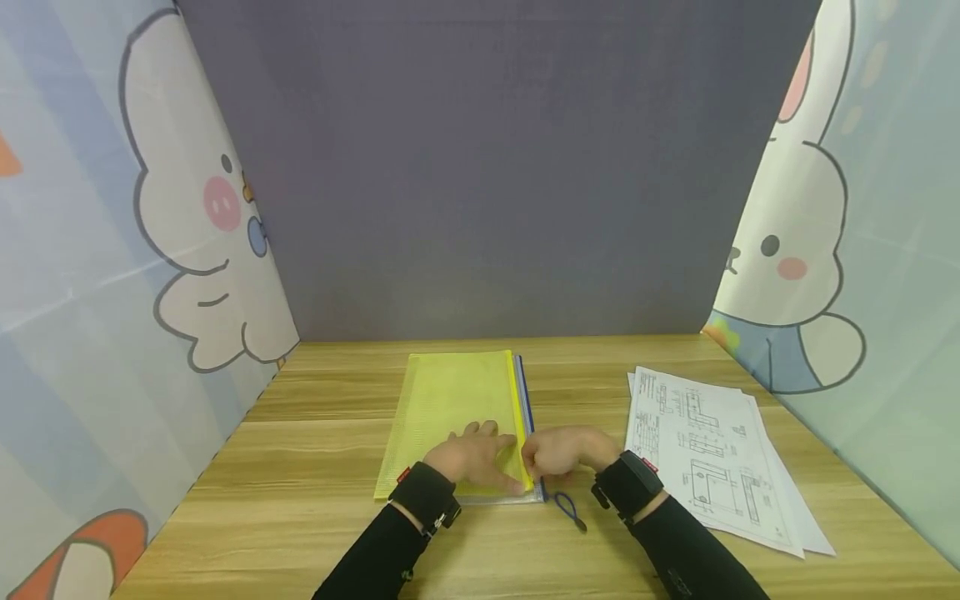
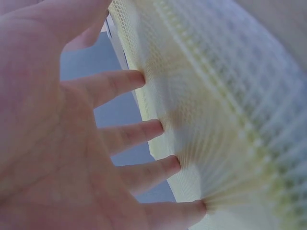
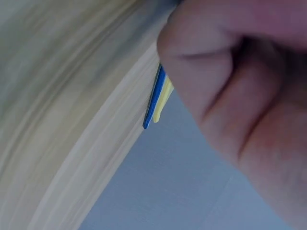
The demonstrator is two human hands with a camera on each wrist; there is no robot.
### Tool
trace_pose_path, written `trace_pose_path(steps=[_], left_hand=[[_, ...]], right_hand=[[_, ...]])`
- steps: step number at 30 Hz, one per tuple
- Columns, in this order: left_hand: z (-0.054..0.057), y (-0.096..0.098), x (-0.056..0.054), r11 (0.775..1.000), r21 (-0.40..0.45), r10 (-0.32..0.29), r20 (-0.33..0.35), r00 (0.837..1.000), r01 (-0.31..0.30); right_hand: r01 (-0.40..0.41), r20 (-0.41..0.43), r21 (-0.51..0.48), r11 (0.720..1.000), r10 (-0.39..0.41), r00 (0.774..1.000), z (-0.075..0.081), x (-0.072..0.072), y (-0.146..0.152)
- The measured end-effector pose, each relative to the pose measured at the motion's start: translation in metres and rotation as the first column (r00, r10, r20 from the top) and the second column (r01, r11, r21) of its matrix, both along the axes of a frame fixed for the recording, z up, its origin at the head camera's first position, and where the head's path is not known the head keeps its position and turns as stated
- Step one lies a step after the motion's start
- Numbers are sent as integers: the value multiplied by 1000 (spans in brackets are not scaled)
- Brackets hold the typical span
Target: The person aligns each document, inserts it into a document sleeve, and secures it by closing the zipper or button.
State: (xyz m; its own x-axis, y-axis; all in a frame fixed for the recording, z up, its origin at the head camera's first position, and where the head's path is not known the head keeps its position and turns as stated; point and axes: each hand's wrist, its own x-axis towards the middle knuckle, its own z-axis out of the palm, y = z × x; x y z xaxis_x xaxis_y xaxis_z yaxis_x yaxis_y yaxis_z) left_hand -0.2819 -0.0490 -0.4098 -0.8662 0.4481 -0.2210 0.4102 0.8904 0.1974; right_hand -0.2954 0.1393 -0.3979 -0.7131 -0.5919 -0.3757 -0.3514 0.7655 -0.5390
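A yellow mesh zip pouch (image 1: 457, 392) lies on the table, its yellow zipper along the right side. Under it is a second zip pouch with a blue zipper (image 1: 527, 392); a dark blue pull loop (image 1: 567, 508) trails from its near right corner. My left hand (image 1: 474, 454) rests on the near right part of the yellow pouch, with the fingers spread and their tips pressing into the mesh (image 2: 192, 120). Beside it, my right hand (image 1: 561, 450) has curled fingers and pinches at the yellow zipper near its lower end. Whatever lies between those fingertips is hidden.
Printed sheets with technical drawings (image 1: 705, 458) lie overlapping on the right of the wooden table (image 1: 300, 467), close to the right forearm. A dark grey panel (image 1: 495, 167) stands at the back, and cartoon-printed curtains (image 1: 67, 292) hang at both sides.
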Motion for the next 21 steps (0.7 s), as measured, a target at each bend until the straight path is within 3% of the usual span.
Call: trace_pose_path(steps=[4,14,21], left_hand=[[1,0,0,1000,-2,0,-1,1000,0],[0,0,0,1000,2,-1,6,1000,1],[2,0,1,1000,12,4,12,1000,-4]], right_hand=[[0,4,2,1000,0,1000,-2,-2,0],[-87,-30,46,995,88,996,-2,-5,5],[-100,-77,7,995,100,992,-2,-7,6]])
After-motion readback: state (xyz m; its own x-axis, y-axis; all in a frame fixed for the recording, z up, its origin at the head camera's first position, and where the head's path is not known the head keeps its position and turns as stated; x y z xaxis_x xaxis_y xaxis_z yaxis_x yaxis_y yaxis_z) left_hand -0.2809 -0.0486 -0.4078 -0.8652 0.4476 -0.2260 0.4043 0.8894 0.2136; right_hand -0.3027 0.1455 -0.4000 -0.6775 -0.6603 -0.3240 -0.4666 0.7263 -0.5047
